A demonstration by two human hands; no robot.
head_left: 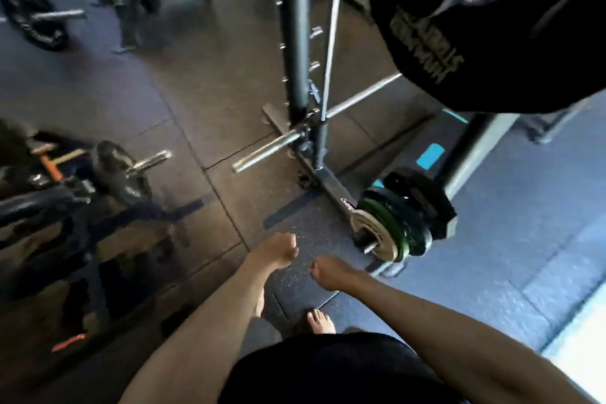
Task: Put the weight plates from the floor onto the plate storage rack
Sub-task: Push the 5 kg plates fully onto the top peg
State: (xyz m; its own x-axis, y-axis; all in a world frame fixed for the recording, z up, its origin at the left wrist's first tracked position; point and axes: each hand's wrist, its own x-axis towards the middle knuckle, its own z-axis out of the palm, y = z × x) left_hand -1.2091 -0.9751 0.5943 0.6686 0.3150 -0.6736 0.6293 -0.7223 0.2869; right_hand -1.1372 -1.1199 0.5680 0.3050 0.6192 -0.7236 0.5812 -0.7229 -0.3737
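Two bare hands are hanging low in the near middle of the head view, and neither is grasping anything. The left hand (277,251) is curling loosely with its fingers tucked under, and the right hand (331,272) is doing the same just beside it, the two close but apart. Both are hovering over a speckled patch of the floor (203,82), with a bare foot (320,321) showing below them.

Several weight plates (403,216) are sitting stacked together on a short horizontal peg (369,247) low on the rack's base, to the right of the hands and near them. They are standing on edge, pressed face to face, which is how a peg keeps plates from rolling: a pale small plate nearest the peg's tip, a green-rimmed one behind it, thicker black ones farther back. The grey upright (296,29) of the rack is rising in the far middle, with an empty chrome sleeve (267,151) jutting left from its foot. At the upper right a large dark plate (492,26) with raised lettering is filling the corner, too close to tell how it is mounted.

At the far left, blur is smearing another loaded bar (131,167), and I cannot tell whether any plate is lying loose on the floor.
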